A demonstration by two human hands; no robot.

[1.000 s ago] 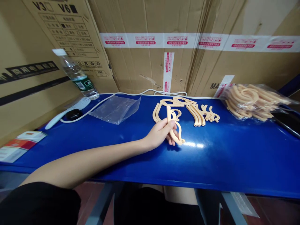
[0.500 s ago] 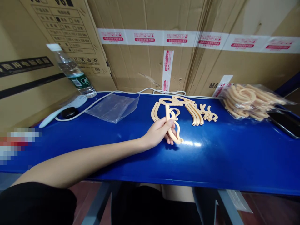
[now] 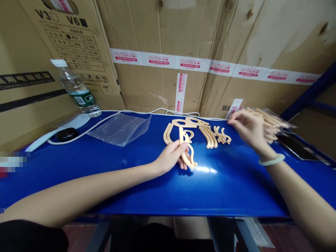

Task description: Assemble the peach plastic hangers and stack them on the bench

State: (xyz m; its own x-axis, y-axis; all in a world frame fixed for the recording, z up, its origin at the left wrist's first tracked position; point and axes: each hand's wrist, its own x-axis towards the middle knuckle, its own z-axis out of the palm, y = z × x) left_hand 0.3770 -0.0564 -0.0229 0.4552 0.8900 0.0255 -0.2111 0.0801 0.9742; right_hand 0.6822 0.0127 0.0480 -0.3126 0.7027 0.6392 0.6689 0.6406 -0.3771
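Observation:
My left hand (image 3: 172, 156) is closed around a beige folding-hanger part (image 3: 186, 158), a curved bar with a thinner bowed arm. It holds the part tilted above the blue table. On the right, my right hand (image 3: 248, 128) hovers in front of the bagged pieces, slightly blurred. Its thumb and forefinger are pinched together, and anything between them is too small to make out. Between the hands lie several curved bars (image 3: 208, 137) and small S-shaped hooks (image 3: 222, 135). Flat looped pieces (image 3: 181, 123) lie farther back, with a pair of curved bars (image 3: 167, 133) to their left.
A clear bag of beige pieces (image 3: 270, 120) and a dark phone (image 3: 296, 147) are at the right. An empty plastic bag (image 3: 122, 129), a white cable (image 3: 105, 121), a hairbrush (image 3: 60, 128), a black mouse-like object (image 3: 67, 134) and a water bottle (image 3: 81, 91) lie left. Cardboard boxes (image 3: 162, 31) stand behind.
My right hand has come into view from the right, in front of the bagged pieces. My left hand keeps hold of the hanger part. The view has tilted up and shifted slightly right.

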